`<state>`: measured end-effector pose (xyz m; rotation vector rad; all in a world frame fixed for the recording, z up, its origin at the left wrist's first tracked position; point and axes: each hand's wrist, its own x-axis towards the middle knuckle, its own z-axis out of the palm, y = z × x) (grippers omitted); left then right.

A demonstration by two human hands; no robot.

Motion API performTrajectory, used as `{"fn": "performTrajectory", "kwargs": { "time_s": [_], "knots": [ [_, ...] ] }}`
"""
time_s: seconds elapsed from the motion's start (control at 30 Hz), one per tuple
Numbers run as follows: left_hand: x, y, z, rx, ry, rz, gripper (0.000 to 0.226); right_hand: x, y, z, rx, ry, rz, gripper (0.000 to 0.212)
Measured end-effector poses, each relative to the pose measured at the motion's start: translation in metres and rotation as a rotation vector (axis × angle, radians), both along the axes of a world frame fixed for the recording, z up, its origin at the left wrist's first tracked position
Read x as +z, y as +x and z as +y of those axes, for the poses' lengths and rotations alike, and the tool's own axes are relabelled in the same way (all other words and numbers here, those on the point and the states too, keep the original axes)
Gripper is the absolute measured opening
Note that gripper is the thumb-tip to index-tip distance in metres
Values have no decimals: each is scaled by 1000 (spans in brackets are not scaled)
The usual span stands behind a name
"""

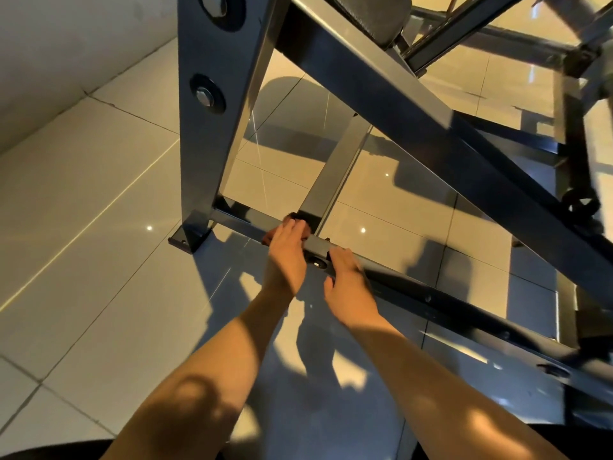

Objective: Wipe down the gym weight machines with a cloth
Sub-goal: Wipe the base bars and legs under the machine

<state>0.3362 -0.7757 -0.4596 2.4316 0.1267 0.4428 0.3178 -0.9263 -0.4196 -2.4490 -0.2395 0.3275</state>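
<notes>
Dark steel bar (431, 300) ran from far left to near right. The left hand (287, 247) held a reddish cloth (267, 240) on it at the cross-tube (335, 174) joint. The right hand (345, 277) gripped the bar just beside. The wipe likely followed its length.

Smooth dark-painted metal on the frame (212, 154), with a satin sheen along the low bar (431, 298). The bolt (204, 95) is bare bright metal, shiny. The cloth (292, 216) looks soft and matt, a dark scrap. The floor tiles (99, 194) are polished, glossy, mirroring the lights. The wall (66, 44) is matt and faintly rough; the pad (365, 14) up top, grainy black upholstery.
</notes>
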Motion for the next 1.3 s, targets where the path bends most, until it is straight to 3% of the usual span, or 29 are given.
{"fn": "performTrajectory", "kwargs": {
  "time_s": [0.1, 0.2, 0.27, 0.37, 0.53, 0.7, 0.9, 1.13, 1.3],
  "knots": [
    [-2, 4, 10, 94, -60, -20, 34, 8, 1, -4, -28, 47, 80, 54],
    [7, -7, -25, -36, -97, 60, 39, 16, 2, -9, -95, 163, 152, 56],
    [23, -20, -46, -131, -236, 151, 41, 22, -3, -10, -139, 219, 195, 56],
    [36, -42, -54, -86, -407, 195, 36, 29, -14, -10, -217, 291, 225, 49],
    [65, -76, -53, -68, -492, 57, 31, 35, -51, -17, -273, 504, 234, 39],
    [77, -110, -60, 75, -818, 274, 21, 52, -83, -21, -262, 722, 371, 30],
    [93, -136, -67, 74, -1096, 298, 16, 64, -94, -26, -283, 792, 377, 33],
    [70, -120, -30, 193, -994, 239, 23, 72, -72, -3, -341, 642, 384, 13],
    [46, -108, -14, 161, -758, 228, 33, 62, -57, 12, -280, 618, 173, 50]
  ]
}}
